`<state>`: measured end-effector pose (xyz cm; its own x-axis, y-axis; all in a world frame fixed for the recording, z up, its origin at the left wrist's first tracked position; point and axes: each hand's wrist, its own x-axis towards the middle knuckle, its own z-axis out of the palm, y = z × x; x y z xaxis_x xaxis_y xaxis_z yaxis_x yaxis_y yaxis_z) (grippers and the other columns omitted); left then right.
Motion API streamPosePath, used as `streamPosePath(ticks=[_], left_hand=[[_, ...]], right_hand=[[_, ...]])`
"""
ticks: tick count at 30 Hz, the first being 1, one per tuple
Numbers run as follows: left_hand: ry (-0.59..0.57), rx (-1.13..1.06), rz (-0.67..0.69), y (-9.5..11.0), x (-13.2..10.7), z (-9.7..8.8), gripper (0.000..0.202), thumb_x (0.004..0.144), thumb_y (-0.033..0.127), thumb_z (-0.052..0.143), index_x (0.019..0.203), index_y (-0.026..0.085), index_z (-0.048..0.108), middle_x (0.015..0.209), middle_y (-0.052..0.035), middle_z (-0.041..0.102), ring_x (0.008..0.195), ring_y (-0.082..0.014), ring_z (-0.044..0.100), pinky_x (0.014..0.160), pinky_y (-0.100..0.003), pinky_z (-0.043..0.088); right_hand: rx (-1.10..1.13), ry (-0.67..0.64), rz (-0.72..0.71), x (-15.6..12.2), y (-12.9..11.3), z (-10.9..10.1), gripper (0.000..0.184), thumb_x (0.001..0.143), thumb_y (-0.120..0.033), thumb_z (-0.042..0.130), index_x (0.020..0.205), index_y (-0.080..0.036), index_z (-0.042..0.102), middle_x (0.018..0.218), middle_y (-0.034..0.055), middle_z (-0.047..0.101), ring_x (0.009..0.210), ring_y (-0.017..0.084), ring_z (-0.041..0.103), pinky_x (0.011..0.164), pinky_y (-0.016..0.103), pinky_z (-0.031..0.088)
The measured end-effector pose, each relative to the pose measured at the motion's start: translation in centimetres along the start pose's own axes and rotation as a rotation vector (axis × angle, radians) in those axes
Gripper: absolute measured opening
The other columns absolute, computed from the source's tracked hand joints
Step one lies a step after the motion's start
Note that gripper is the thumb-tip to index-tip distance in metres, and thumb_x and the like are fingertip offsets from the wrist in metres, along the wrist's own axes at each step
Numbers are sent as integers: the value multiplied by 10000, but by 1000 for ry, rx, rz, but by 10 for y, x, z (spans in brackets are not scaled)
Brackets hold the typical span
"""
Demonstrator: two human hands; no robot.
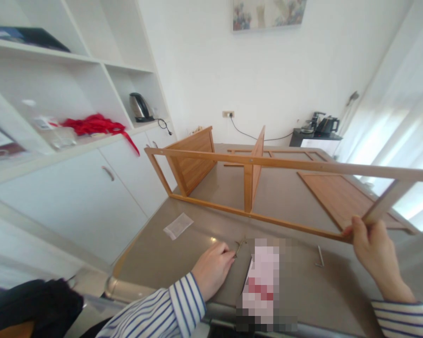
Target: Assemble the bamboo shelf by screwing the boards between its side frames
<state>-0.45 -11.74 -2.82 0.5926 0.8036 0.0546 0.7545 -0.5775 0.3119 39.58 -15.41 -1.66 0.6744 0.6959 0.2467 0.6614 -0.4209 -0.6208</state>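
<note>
A wooden shelf frame (296,164) lies on its side across the table, with two wooden shelf panels (197,164) standing between its rails. My right hand (377,253) is closed around the frame's lower right corner, its thumb on the near side. My left hand (215,267) rests on the tabletop, fingers curled together beside a few small metal screws (241,245). Whatever is between those fingertips is too small to make out. A hex key (319,257) lies on the table to the left of my right hand.
A loose wooden panel (341,197) and a ladder-like wooden frame (289,155) lie behind on the table (144,263). Nearer are a clear plastic bag (178,226) and a blurred-out pinkish item (262,277). White cabinets (74,197) stand at left, a kettle (139,107) on their shelf.
</note>
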Motion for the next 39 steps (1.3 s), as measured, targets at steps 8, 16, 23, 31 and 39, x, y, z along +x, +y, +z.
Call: streamPosePath(ticks=[8,16,23,31,39], left_hand=[[-79,14,-90,5,24,-20,259,839,417,560,892,193,679,913,-64,652,871,-206,604,780,-317,463],[-58,17,-115,8,40,-11,258,818,371,574,981,187,653,954,-73,652,882,-216,607,787,-324,467],[-131,47,-78,5,47,-14,237,851,248,478,916,208,703,906,-70,660,863,-207,620,769,-317,463],[-160,17,-60,0,50,-12,189,792,215,497,823,185,680,857,-56,675,788,-183,624,717,-278,450],[-122,-98,-106,-7,47,-10,129,744,231,530,797,179,636,805,-29,670,707,-152,593,647,-249,416]], right_hand=[[26,48,-62,6,11,15,403,856,-545,417,695,-212,577,741,107,627,659,265,573,646,359,400],[31,52,-72,5,12,16,397,864,-540,415,702,-216,579,745,102,630,675,265,580,621,349,406],[39,58,-80,4,10,16,397,864,-549,412,674,-223,537,753,113,639,686,265,584,623,348,410],[36,58,-83,1,9,15,415,866,-566,398,699,-222,560,751,109,642,673,256,581,617,340,399],[51,68,-92,1,10,15,446,861,-594,388,710,-211,559,774,118,649,687,260,589,616,341,401]])
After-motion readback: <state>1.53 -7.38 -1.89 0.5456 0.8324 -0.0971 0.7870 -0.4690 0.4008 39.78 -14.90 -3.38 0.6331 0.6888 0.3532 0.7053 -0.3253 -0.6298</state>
